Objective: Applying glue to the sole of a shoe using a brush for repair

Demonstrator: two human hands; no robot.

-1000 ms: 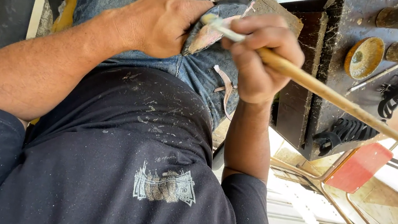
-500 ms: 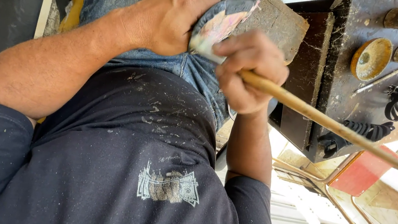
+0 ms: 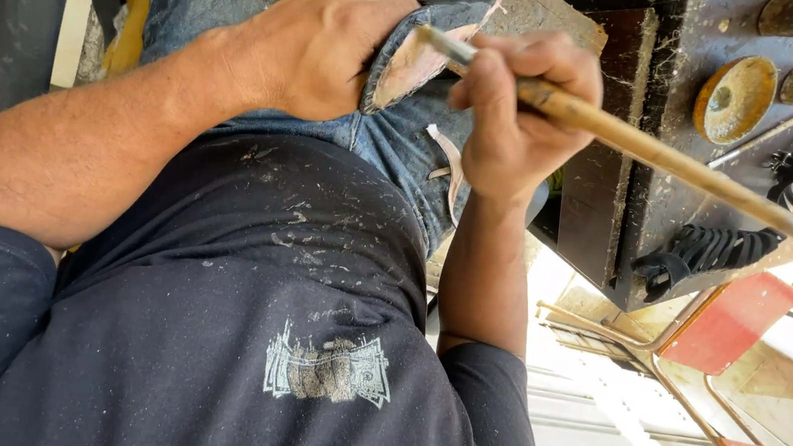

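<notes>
Long wooden-handled brush [image 3: 666, 160] is pinched in right hand [image 3: 515, 117] grip; axis runs right-to-left, tip at the sole piece [image 3: 417, 59] clamped by left hand [image 3: 312, 51].

One head-worn view looks steeply down the person's own chest, very close to the hands [image 3: 414, 84], which meet near the frame's top; the worktop [image 3: 724, 183] lies just beyond them.

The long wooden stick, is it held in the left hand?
No, the right hand grips the wooden stick, while the left hand holds a piece of a shoe.
</notes>
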